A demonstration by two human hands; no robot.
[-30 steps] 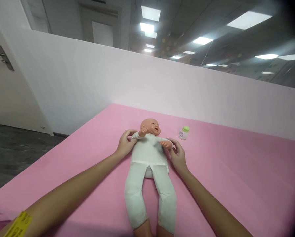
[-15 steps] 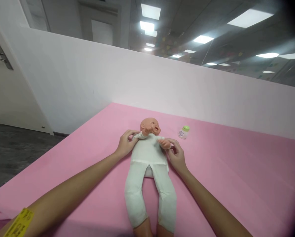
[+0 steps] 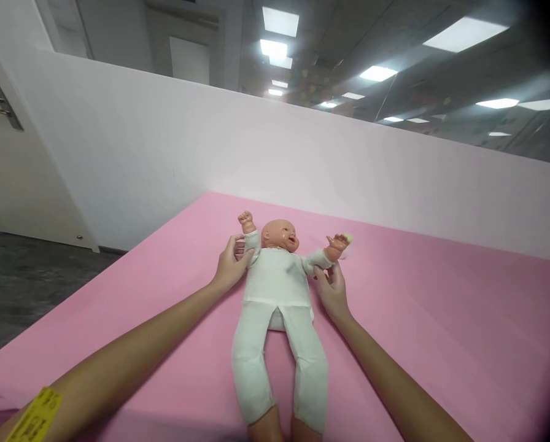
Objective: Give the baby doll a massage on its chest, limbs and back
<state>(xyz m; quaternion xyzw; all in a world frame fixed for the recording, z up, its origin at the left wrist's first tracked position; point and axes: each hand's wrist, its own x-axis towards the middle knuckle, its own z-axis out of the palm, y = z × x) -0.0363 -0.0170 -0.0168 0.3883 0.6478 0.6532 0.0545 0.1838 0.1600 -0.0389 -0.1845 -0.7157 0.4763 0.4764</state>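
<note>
A baby doll (image 3: 278, 279) in a white cloth body lies on its back on the pink tabletop (image 3: 164, 350), legs toward me. My left hand (image 3: 232, 264) grips the doll's arm on the left, thumb in front and fingers behind; that arm points up beside the head. On the other side, my right hand (image 3: 333, 288) holds the doll's other arm from below, near the wrist, and this arm stretches out to the right. Behind the doll's hand, a small bottle is mostly hidden; only its light green cap (image 3: 348, 237) shows clearly.
A white partition wall (image 3: 302, 159) rises behind the table's far edge. At far left stands a door (image 3: 21, 166) with a metal handle, above dark flooring (image 3: 35, 276). A yellow sticker (image 3: 38, 414) is on my left forearm.
Both doll arms have swung outward from over the chest, the left one up beside the head and the right one out sideways, now covering most of the bottle. My hands stay close by.
</note>
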